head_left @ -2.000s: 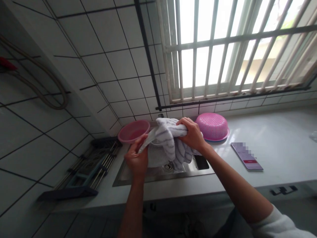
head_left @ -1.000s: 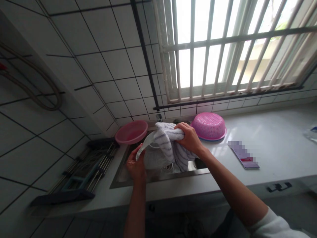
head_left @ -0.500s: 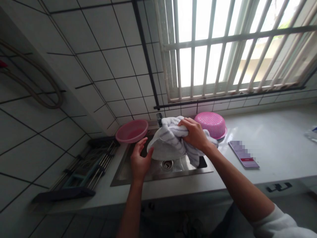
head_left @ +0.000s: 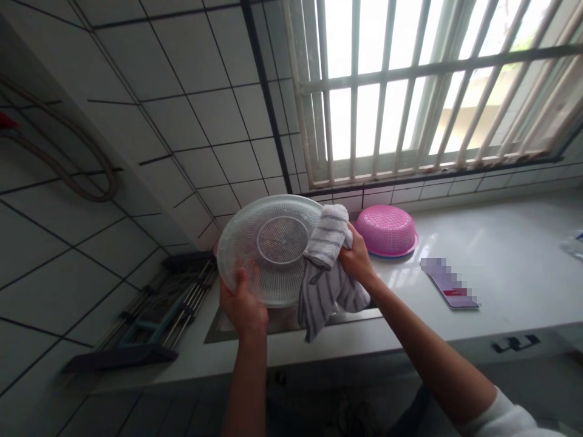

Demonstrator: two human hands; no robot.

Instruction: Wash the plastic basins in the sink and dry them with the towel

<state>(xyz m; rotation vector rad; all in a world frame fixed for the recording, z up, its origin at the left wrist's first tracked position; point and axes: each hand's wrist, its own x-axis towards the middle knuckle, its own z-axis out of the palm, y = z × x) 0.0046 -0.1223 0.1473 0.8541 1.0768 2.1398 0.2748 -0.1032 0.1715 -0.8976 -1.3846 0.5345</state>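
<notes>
A translucent plastic colander with fine slots is tilted up above the sink, its inside facing me. My left hand grips its lower left rim, thumb on the inner side and fingers behind, visible only through the plastic. In my right hand is a white towel with grey stripes, bunched against the colander's right side and hanging down below it. The fingertips of that hand are hidden by the cloth. Most of the sink, along with its drain and tap, is covered by the colander and towel.
An upside-down pink basket stands right of the sink. Farther right, a flat purple item, partly pixelated, lies on the white counter. A dark folding rack lies to the left. Window bars rise behind.
My left hand, open beside the colander before, has closed on its rim. The colander has turned to face me and risen, covering the pink basin behind. The towel has shifted to its right side.
</notes>
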